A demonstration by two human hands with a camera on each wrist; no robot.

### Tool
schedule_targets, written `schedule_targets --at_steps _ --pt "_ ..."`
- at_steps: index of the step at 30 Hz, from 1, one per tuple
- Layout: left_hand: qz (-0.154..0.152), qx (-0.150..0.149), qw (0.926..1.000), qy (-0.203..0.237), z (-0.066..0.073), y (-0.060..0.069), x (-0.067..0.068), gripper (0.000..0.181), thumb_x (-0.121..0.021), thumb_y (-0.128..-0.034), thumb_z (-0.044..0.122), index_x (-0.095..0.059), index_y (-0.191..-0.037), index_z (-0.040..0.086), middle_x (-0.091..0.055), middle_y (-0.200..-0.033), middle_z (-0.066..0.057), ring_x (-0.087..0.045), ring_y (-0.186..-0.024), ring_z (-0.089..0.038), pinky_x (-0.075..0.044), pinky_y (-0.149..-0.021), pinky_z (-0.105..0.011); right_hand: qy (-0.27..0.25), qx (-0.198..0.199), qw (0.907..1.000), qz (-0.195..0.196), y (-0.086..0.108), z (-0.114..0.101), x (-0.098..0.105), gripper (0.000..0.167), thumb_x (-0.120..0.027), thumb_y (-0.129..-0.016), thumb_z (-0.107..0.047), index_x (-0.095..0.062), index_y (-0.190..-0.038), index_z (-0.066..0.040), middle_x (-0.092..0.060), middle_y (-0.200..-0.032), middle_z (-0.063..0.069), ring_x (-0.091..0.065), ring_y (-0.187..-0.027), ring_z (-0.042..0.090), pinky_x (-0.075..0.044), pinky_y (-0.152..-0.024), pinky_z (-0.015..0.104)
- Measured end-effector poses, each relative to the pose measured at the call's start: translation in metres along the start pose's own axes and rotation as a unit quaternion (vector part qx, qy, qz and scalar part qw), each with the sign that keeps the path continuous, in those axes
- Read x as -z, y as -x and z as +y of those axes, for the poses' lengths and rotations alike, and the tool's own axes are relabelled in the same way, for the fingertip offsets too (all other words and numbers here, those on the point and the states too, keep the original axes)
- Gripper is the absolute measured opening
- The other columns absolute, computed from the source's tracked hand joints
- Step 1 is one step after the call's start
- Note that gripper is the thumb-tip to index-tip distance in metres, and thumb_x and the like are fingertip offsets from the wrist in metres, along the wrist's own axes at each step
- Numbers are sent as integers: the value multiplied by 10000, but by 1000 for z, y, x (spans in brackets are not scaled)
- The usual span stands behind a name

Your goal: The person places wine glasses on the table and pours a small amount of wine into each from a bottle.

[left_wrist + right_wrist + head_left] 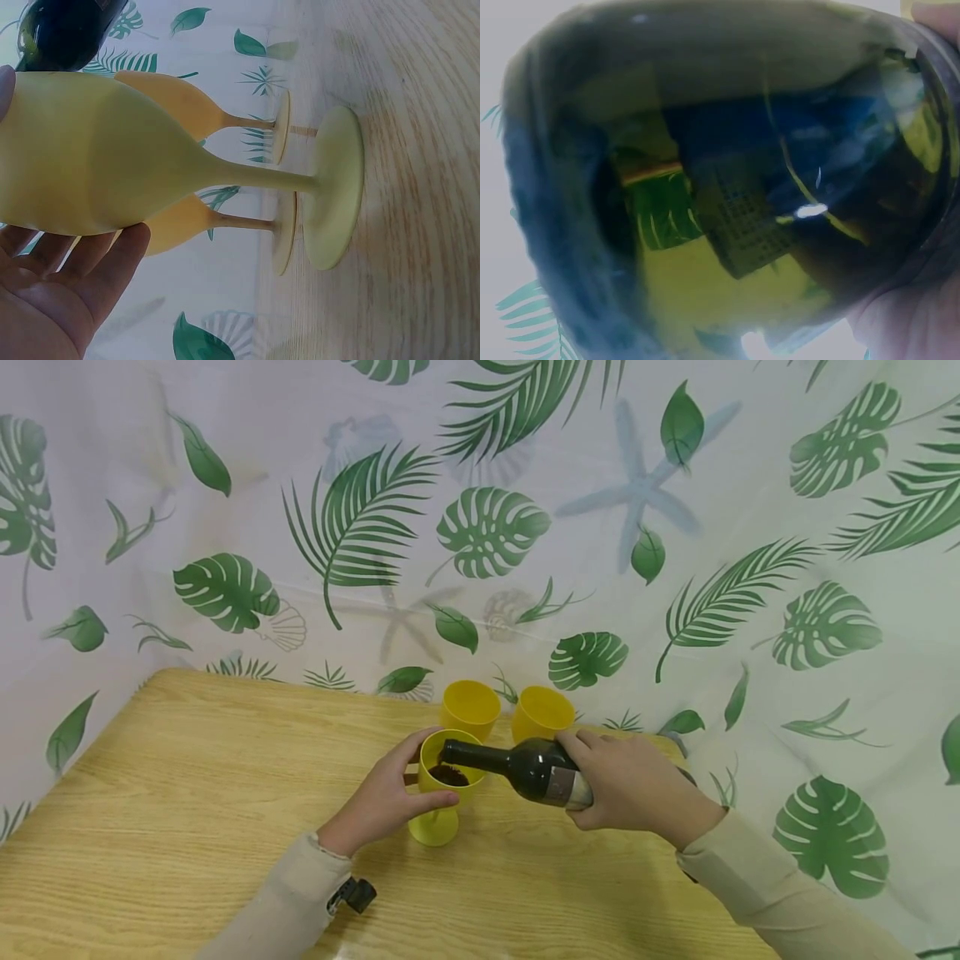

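I'll take the lime-yellow goblet (142,157) as my mark. Just beyond it, toward the wall, is a deeper yellow goblet (469,702), partly hidden by it; a second yellow goblet (543,710) is beyond it and to the right, its lower part blocked by the bottle (534,770). Behind them all hangs a pale cloth (247,510) printed with green leaves, starfish and shells. The wood-grained counter (225,793) spreads below and to the left of my goblet. A small black device (358,893) sits by the left sleeve (277,902), nearer the person than the goblet.

The goblet itself is upright, matt and plain, with a rounded bowl, a slim stem and a round foot down at the counter. Dark liquid (450,777) lies inside the bowl. From the right the bottle leans over nearly level, its neck across the rim and its mouth above the liquid; whether neck and rim touch, I can't tell. The glass is dark green and glossy, with a label near the grip.

Both hands are busy: the left hand (382,797) grips the bowl between thumb and fingers, and the right hand (633,781) is wrapped round the bottle's body.
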State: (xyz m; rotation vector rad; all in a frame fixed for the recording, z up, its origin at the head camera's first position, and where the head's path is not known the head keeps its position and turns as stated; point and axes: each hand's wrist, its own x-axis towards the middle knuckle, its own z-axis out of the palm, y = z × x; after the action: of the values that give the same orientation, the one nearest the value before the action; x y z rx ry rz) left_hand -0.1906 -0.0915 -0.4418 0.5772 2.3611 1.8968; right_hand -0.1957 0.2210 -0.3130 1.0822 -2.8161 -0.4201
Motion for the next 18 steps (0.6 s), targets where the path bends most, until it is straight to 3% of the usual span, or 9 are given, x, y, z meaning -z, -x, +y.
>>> schedule_targets --at_steps 18 --pt "1 -7 10000 44 0 0 0 842 -878 -851 309 -422 -1558 264 -523 -1496 43 -504 -1373 -222 -480 -1097 -526 65 22 10000 -12 -1 0 0 751 -854 -693 -513 -546 -1247 -109 -594 -933 -7 -415 -517 80 -360 -416 238"
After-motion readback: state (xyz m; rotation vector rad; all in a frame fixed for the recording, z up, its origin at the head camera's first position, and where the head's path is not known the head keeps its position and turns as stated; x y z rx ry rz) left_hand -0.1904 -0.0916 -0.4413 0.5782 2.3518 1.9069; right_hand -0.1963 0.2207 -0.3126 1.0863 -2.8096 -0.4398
